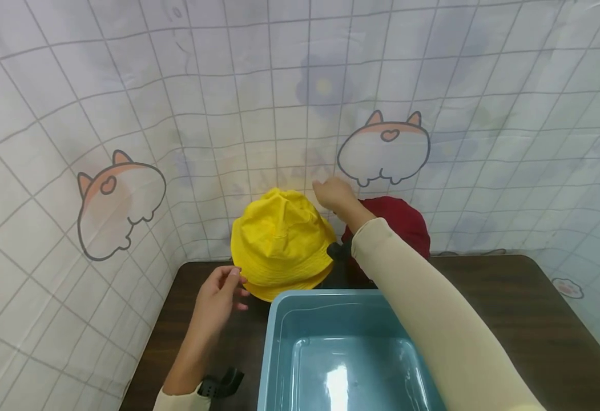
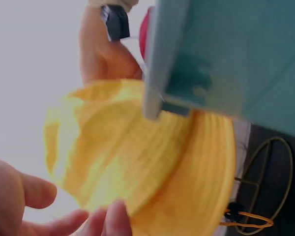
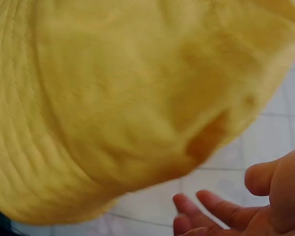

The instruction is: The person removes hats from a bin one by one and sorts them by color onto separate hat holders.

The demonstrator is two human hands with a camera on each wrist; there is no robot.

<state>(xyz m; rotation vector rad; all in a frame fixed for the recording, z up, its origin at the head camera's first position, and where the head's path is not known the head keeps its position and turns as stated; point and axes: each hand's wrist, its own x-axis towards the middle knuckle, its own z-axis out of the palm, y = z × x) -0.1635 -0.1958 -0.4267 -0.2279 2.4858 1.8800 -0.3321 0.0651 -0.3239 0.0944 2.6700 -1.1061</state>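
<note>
A yellow bucket hat [image 1: 281, 240] sits at the back of the dark table, its stitched brim towards me. My left hand [image 1: 220, 297] is beside the left edge of the brim, fingers loosely bent and holding nothing; in the left wrist view its fingertips [image 2: 119, 219] overlap the hat in front. My right hand [image 1: 335, 194] reaches past the hat's upper right side. In the right wrist view, the right hand [image 3: 265, 206] has thumb and fingers spread, apart from the yellow cloth. Partly behind my right forearm is a dark red hat [image 1: 399, 222].
A blue plastic bin [image 1: 300, 292] stands on the table [image 1: 484, 285] right in front of the hats. Behind them hangs a white grid-patterned curtain [image 1: 248, 114] with cartoon prints. An orange cord [image 2: 255, 219] shows near the yellow brim in the left wrist view.
</note>
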